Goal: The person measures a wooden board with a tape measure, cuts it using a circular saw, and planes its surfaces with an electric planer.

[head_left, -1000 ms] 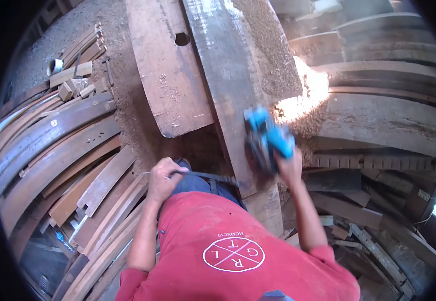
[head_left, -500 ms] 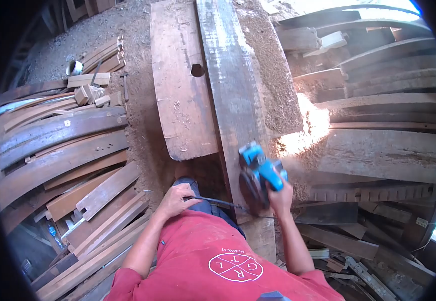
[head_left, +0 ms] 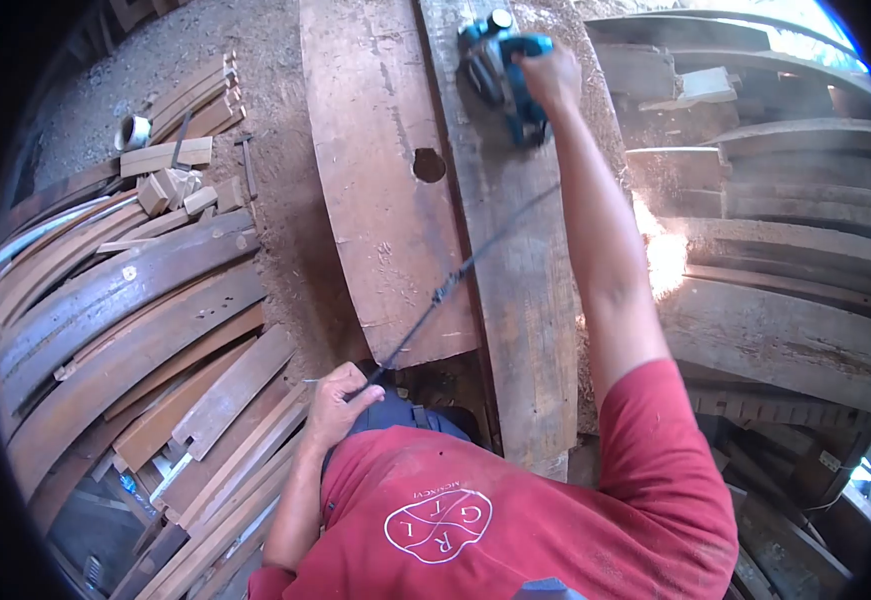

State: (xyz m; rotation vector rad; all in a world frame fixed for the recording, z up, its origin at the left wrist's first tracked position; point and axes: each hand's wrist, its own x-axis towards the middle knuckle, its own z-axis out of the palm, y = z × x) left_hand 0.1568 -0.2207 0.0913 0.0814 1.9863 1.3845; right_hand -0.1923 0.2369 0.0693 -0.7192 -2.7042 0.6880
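My right hand (head_left: 552, 80) is wrapped round the handle of a blue electric planer (head_left: 525, 95), which rests on a long plank (head_left: 525, 330) near its far end. Behind the planer, the plank's surface looks brown, with worn grey patches. Down by my waist, my left hand (head_left: 339, 403) is closed on the planer's black power cord (head_left: 417, 325). The cord runs from there across the boards toward the planer, with a lumpy knot or joint partway. Beside the plank on its left lies a wide reddish board (head_left: 370, 190) with a dark hole. The planer's underside is hidden.
Stacked planks (head_left: 145, 265) and small wood blocks (head_left: 163, 190) lie to the left, with a white roll-like object (head_left: 133, 133) farther off. More stacked boards (head_left: 785, 320) fill the right side. Sawdust and shavings cover the ground, with a bright sunlit patch (head_left: 663, 260).
My right hand has pushed the planer away from my body, up along the plank. The cord now stretches diagonally across the boards. My left hand keeps hold of the cord near my waist.
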